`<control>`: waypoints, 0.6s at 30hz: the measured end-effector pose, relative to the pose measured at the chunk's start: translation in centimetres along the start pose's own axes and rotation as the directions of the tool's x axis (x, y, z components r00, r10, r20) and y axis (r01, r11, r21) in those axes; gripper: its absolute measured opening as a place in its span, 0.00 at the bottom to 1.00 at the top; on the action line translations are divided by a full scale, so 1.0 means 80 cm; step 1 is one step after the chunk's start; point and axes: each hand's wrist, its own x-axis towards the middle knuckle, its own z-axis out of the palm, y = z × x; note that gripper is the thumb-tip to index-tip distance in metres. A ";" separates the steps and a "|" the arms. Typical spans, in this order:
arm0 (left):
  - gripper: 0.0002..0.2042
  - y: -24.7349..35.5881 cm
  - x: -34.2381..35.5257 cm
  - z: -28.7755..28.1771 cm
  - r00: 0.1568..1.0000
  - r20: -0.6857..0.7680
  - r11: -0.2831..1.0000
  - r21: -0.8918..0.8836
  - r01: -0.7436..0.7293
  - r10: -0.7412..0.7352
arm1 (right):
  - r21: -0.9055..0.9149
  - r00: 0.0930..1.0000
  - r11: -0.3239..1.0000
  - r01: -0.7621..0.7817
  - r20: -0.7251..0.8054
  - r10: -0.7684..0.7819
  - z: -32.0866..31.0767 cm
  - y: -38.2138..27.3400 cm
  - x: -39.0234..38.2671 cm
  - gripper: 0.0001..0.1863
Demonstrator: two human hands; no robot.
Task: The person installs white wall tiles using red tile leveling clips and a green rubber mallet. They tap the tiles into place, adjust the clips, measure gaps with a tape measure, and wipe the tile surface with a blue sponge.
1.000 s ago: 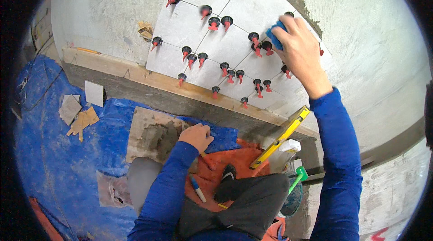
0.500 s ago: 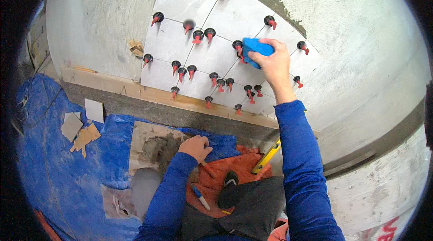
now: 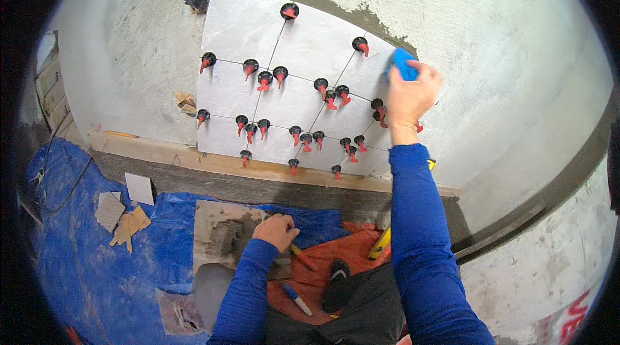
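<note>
My right hand (image 3: pixel 415 94) is closed around a blue sponge (image 3: pixel 403 64), held against the upper right part of a panel of pale grey tiles (image 3: pixel 316 41) on the wall. Black round tile levelers with red T-shaped handles (image 3: pixel 331 99) stand along the tile joints; my right hand and wrist hide part of the right edge. Low down, my left hand (image 3: pixel 276 231) has its fingers curled, beside a board smeared with grey mortar (image 3: pixel 226 235). Whatever those fingers may hold is hidden. Close to it lies a tool with an orange-brown handle (image 3: pixel 303 258).
A wooden ledger strip (image 3: pixel 161 154) runs beneath the tiles. Blue sheeting (image 3: pixel 84 248) and an orange cloth (image 3: pixel 323 248) cover the floor. A yellow level (image 3: pixel 381 243) leans right of my feet; a blue-and-white marker (image 3: pixel 298 300) and tile offcuts (image 3: pixel 139 188) lie on the floor.
My right hand has moved the sponge right, from the levelers in the middle to the upper right tile edge. The view has tilted so the tiles sit lower. My left hand stays by the board.
</note>
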 end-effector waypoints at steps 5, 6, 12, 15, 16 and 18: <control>0.15 0.002 0.007 0.006 1.000 0.012 1.000 0.012 -0.026 0.025 | -0.024 0.995 0.998 0.066 -0.075 -0.068 0.004 0.004 0.021 0.21; 0.15 0.004 0.010 0.009 0.999 0.026 0.999 0.019 -0.033 0.033 | -0.038 0.996 0.996 0.083 -0.021 -0.083 0.009 0.002 0.017 0.22; 0.16 0.004 0.011 0.018 0.999 -0.019 0.998 0.032 -0.046 0.046 | 0.189 0.948 0.979 -0.071 0.317 0.008 -0.019 0.010 -0.039 0.23; 0.16 0.004 0.009 0.017 0.998 -0.032 0.997 0.059 -0.048 0.050 | 0.422 0.826 0.721 -0.550 0.403 0.394 -0.040 0.016 -0.050 0.26; 0.16 0.005 0.008 0.015 0.999 -0.025 0.997 0.069 -0.045 0.047 | 0.475 0.810 0.661 -0.581 0.422 0.408 -0.043 0.018 -0.051 0.27; 0.15 0.005 0.008 0.012 0.999 0.034 0.998 0.058 0.001 -0.003 | 0.384 0.932 0.858 -0.341 0.255 0.257 -0.034 0.016 -0.054 0.27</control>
